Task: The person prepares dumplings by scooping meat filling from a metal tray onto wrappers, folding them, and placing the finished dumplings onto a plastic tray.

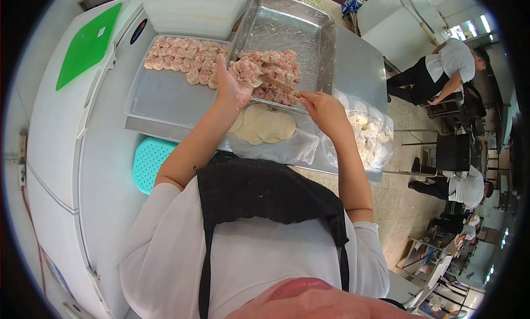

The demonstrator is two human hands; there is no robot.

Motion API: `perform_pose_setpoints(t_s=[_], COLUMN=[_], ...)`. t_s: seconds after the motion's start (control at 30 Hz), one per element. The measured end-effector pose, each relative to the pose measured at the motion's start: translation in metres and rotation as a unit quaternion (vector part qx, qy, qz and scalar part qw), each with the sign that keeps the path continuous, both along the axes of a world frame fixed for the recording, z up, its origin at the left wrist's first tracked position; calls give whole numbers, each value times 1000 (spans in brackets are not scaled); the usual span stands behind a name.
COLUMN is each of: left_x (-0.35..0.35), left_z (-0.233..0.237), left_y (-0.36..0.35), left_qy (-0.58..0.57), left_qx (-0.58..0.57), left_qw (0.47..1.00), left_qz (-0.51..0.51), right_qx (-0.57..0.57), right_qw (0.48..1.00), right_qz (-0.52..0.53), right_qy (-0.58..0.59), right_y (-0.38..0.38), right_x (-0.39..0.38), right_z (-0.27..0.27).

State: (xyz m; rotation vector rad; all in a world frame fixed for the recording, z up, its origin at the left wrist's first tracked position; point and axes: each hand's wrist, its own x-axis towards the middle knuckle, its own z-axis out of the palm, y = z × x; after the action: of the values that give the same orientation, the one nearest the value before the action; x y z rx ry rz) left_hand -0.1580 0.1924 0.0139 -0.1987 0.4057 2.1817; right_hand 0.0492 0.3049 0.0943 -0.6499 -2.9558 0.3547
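Observation:
My left hand (232, 88) holds a dough wrapper with pink minced meat (246, 70) on it, at the near left edge of a metal tray (327, 54). In my right hand (316, 102) is the handle end of a flat spatula (279, 85), its blade reaching to the meat in my left hand. A heap of minced meat (284, 64) lies in the tray. Round dough wrappers (268, 124) are stacked on plastic just below it. Rows of filled dumplings (182, 54) stand on a flat tray (160, 98) to the left.
A bag of pale dough pieces (367, 134) lies at the right. White stacked containers (193, 12) stand behind the dumplings. A turquoise perforated stool (152, 163) is at lower left, a green board (88, 45) on the white freezer. Several people (452, 62) are farther off at right.

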Motion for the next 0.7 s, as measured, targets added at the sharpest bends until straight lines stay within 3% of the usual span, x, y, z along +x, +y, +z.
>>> perform_pose_setpoints(t_s=[0.1, 0.13, 0.2, 0.27, 0.33, 0.4, 0.5, 0.53, 0.57, 0.6, 0.63, 0.67, 0.7], left_x=[13, 19, 25, 21, 36, 46, 51, 56, 60, 63, 67, 72, 75], left_z=[6, 28, 37, 23, 48, 56, 57, 60, 64, 72, 81, 87, 90], left_y=[7, 6, 9, 12, 16, 20, 20, 16, 13, 8, 0, -3, -1], left_qy=[34, 17, 1, 54, 62, 67, 27, 156, 281, 284, 472, 633, 631], left_qx=[-19, -24, -27, -46, -56, -65, -12, -10, -9, -10, -118, -221, -225], left_qw=[999, 999, 999, 996, 995, 994, 999, 988, 959, 959, 874, 742, 742], left_qz=[11, 19, 33, 46, 51, 57, 45, 12, -22, -16, -17, -18, -14], right_qx=[9, 10, 44, 57, 66, 27, -41, -42, -171, -296, -296, -326, -352], right_qw=[993, 993, 998, 996, 995, 984, 952, 949, 957, 942, 941, 940, 934], right_qz=[28, 29, 54, 56, 52, 117, 208, 216, 130, 40, 45, 48, 52], right_qy=[112, 114, 3, 27, 50, 132, 222, 225, 194, 155, 155, 92, 29], right_y=[-5, 1, 18, 9, 5, 15, 52, 57, 61, 63, 65, 66, 67], right_x=[-1, 2, 6, 13, 16, 13, 21, 27, 36, 44, 50, 55, 61], right_z=[-10, -6, 9, 36, 32, 6, 15, 19, 26, 34, 43, 51, 58])
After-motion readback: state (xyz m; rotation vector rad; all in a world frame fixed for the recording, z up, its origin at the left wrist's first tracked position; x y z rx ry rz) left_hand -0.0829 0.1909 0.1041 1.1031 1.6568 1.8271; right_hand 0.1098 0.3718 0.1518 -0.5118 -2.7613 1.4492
